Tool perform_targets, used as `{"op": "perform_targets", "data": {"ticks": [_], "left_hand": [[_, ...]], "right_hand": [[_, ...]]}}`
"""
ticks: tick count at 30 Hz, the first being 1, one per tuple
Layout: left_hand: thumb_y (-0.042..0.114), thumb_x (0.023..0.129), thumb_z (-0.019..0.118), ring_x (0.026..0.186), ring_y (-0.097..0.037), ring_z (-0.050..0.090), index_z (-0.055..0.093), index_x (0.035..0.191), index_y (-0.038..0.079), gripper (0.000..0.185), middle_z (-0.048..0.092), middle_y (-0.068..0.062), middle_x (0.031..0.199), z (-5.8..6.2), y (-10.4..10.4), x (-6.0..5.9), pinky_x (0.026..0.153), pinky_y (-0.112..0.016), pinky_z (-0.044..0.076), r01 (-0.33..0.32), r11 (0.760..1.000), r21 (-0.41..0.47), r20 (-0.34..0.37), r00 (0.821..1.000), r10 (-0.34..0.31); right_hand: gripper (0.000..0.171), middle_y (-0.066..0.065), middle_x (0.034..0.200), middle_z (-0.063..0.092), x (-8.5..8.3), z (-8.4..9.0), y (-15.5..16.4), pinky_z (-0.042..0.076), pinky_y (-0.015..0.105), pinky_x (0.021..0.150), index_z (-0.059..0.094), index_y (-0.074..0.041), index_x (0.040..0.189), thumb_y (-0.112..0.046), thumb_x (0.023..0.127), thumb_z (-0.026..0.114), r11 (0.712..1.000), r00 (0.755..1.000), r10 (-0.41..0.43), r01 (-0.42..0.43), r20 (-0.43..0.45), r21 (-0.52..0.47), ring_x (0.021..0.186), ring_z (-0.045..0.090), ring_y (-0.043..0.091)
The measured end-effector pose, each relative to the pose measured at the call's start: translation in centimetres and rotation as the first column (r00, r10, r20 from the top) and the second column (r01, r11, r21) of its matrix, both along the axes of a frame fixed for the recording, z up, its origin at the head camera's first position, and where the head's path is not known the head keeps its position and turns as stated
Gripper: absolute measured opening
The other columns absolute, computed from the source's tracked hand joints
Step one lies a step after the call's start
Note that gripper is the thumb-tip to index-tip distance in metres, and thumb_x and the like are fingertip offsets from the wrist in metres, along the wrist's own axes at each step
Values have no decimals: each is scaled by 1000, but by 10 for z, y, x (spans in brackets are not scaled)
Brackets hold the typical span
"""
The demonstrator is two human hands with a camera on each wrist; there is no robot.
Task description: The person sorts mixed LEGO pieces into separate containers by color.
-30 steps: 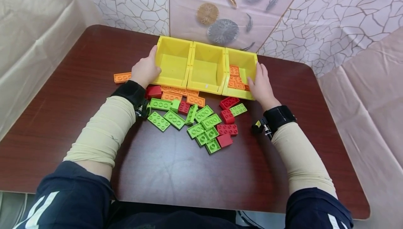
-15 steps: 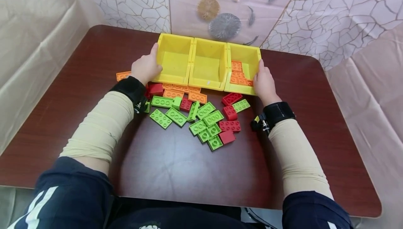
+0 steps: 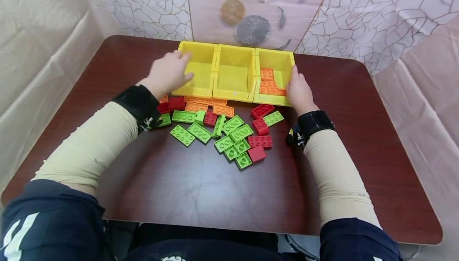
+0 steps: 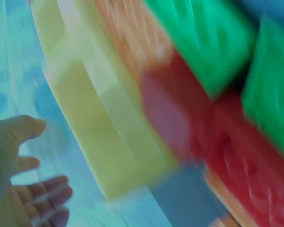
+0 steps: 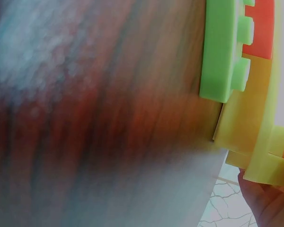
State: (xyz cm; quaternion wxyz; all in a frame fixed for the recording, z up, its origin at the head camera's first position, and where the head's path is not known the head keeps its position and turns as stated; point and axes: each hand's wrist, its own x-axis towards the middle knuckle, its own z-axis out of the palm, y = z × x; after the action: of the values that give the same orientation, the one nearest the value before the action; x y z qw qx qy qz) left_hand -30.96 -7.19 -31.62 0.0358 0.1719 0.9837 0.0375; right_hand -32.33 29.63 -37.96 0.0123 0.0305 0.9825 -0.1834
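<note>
Three yellow storage bins [image 3: 234, 93] stand side by side in a row at the back of the table. My left hand [image 3: 166, 73] hovers by the left bin [image 3: 199, 69] with its fingers spread. In the left wrist view my left hand [image 4: 26, 177] is apart from the yellow wall, holding nothing. At the other end my right hand [image 3: 300, 93] grips the outer wall of the right bin [image 3: 283, 59]. In the right wrist view, fingers of my right hand [image 5: 262, 198] lie around the yellow rim, partly hidden. Orange toy bricks [image 3: 267, 81] lie in the right bin.
Loose green bricks [image 3: 200, 132], red bricks [image 3: 259, 141] and orange bricks [image 3: 223, 110] lie scattered in front of the bins, some touching. A patterned cloth [image 3: 251, 10] hangs behind the dark wooden table [image 3: 201, 189].
My left hand has let go of the left bin's side and lifted, its fingers now over the rim. The right hand stays at the right bin. The head view has shifted slightly.
</note>
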Motion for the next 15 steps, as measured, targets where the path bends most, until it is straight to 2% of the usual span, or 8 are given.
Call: {"op": "perform_targets", "data": {"ticks": [1,3,5,7,9,11,13,15], "left_hand": [[36,93,52,113,-40,45,25,146,8,66,41,-24,131,1,9,6,80,-54,46,75,997,14,-18,997,-75],[33,92,55,109,-35,49,30,145,7,64,46,-21,128,-1,27,19,77,-48,49,236,971,32,-28,971,-236],[30,90,58,104,-30,52,34,144,9,63,49,-17,123,-4,45,32,76,-43,49,367,930,19,-18,930,-367],[28,89,60,97,-25,53,37,143,10,61,53,-13,116,-9,58,42,73,-38,49,461,887,-4,-8,887,-461],[25,88,61,96,-24,54,41,140,11,57,54,-12,112,-15,68,48,73,-37,49,515,857,-37,-17,857,-515],[22,88,61,95,-24,54,45,138,11,54,55,-12,109,-20,73,51,74,-38,49,540,839,-69,-25,839,-543],[19,89,59,96,-25,55,46,137,11,51,56,-12,108,-25,75,52,74,-38,49,542,836,-85,-14,838,-545],[16,89,58,98,-26,55,47,136,10,49,56,-13,109,-28,75,52,77,-39,49,532,842,-92,16,846,-533]], "right_hand": [[59,26,134,35,0,1,1,37,47,96,-3,-8,149,-15,101,30,1000,1000,-1,1,0,5,109,44,36],[59,26,134,35,1,3,3,37,47,96,-2,-7,149,-14,101,30,1000,1000,-3,3,-3,8,108,45,36],[59,26,135,35,0,4,4,37,47,95,-3,-8,149,-14,101,30,1000,1000,-3,3,1,2,108,44,36],[58,25,135,35,0,4,4,37,47,95,-3,-8,150,-14,101,29,1000,1000,-2,2,3,-5,109,44,36],[58,25,136,34,0,3,4,37,46,96,-4,-9,149,-14,101,29,1000,1000,0,0,8,-9,110,44,36],[58,25,137,34,-1,1,4,37,46,96,-3,-9,150,-14,101,29,1000,1000,-1,1,8,-8,111,44,35],[59,25,136,35,0,1,3,37,46,96,-3,-9,149,-13,101,29,1000,1000,2,-2,7,-9,111,45,35],[59,25,136,35,0,1,1,37,46,96,-2,-8,150,-12,100,30,1000,1000,7,-7,2,-8,111,45,35]]}}
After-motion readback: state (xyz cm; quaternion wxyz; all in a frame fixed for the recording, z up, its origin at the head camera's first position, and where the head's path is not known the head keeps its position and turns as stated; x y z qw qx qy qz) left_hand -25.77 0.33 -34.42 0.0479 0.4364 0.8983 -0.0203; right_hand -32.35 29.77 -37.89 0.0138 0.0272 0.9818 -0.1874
